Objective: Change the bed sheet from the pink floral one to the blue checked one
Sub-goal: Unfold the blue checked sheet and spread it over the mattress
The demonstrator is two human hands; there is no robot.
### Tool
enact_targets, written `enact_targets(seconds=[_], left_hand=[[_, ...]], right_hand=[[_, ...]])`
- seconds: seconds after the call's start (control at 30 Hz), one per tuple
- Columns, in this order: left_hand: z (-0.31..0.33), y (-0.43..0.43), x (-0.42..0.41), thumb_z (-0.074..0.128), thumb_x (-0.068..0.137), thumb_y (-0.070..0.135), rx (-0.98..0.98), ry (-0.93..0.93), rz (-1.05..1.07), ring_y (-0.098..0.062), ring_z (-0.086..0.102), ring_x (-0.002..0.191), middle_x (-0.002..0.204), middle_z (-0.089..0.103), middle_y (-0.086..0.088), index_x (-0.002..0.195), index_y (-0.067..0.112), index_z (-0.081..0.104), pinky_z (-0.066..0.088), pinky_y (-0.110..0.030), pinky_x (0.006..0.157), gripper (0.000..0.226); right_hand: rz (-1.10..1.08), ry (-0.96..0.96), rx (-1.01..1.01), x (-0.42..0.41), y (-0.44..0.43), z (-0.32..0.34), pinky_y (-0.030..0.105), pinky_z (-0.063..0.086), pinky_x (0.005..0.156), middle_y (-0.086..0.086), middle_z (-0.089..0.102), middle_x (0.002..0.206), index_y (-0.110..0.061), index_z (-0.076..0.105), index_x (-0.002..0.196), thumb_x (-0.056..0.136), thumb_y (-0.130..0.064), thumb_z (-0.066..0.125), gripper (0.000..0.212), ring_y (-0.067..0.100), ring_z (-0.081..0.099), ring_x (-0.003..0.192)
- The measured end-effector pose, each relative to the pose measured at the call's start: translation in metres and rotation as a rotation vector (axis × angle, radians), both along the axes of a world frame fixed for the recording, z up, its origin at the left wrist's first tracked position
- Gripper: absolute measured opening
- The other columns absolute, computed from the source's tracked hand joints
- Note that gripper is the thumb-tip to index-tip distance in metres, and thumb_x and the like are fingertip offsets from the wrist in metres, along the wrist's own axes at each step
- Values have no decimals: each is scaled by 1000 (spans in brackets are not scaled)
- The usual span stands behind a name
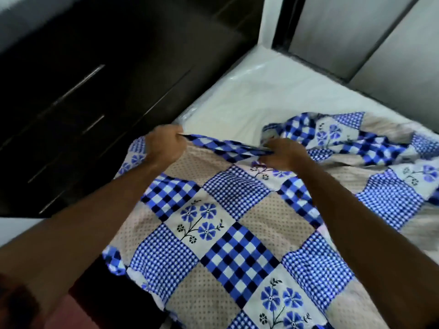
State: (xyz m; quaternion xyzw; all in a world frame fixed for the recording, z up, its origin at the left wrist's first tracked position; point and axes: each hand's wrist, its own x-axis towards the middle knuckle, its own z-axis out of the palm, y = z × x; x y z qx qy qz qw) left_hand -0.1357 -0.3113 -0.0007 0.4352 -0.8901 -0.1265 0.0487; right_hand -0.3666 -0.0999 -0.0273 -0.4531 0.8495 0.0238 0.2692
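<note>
Head view: one blue checked sheet point(237, 245), held at two spots

It lies rumpled on one white mattress point(237, 98). Left hand point(164, 146) clenches its taut edge; right hand point(285, 154) pinches the same edge further along. One dark wardrobe point(95, 91) stands alongside

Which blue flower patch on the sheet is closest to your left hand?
The half-seen flower patch at the left edge of the blue checked sheet, right beside the left hand; the others lie between the forearms or farther right.
</note>
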Motion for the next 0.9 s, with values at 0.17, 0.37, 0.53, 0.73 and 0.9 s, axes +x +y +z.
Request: enact_targets(seconds=[0.17, 0.37, 0.53, 0.73, 0.9], left_hand=[[14, 3, -24, 43, 84, 18, -61, 90, 268, -46, 62, 97, 102, 68, -26, 99, 3, 71, 48, -44, 79, 36], [-4, 36, -68, 55, 84, 9, 56, 101, 146, -41, 59, 112, 128, 60, -20, 128, 11, 62, 50, -47, 93, 45], [-41, 109, -100, 68, 84, 20, 164, -123, -280, -36, 60, 109, 151, 32, -8, 142, 19, 47, 52, -41, 76, 62], [-82, 160, -129, 68, 88, 23, 441, -197, -767, -30, 65, 104, 148, 37, -6, 142, 19, 49, 51, -32, 81, 58], [-77, 156, -137, 63, 80, 33, 317, -26, -826, -24, 64, 79, 98, 55, -1, 99, 16, 60, 52, -34, 64, 26]], right_hand=[[-406, 150, -29, -102, 90, 8, 43, 51, 94, 15, 67, 123, -24, 68, 117, 85, -43, 58, 39, 37, 63, 114], [-442, 327, -474, -84, 139, 7, 43, 52, 69, 14, 67, 103, -20, 71, 105, 83, -24, 62, 24, 40, 66, 89], [-253, 211, -514, 11, 192, -41, 40, 54, 52, 4, 66, 102, -27, 67, 103, 74, -36, 56, 32, 34, 68, 78], [-250, 78, -443, 44, 218, -74, 30, 50, 59, -12, 69, 104, -34, 71, 108, 84, -70, 55, 46, 17, 68, 84], [-412, 145, -359, 12, 208, -61, 31, 42, 58, 2, 73, 84, -32, 61, 125, 95, -51, 54, 36, 29, 70, 76]])
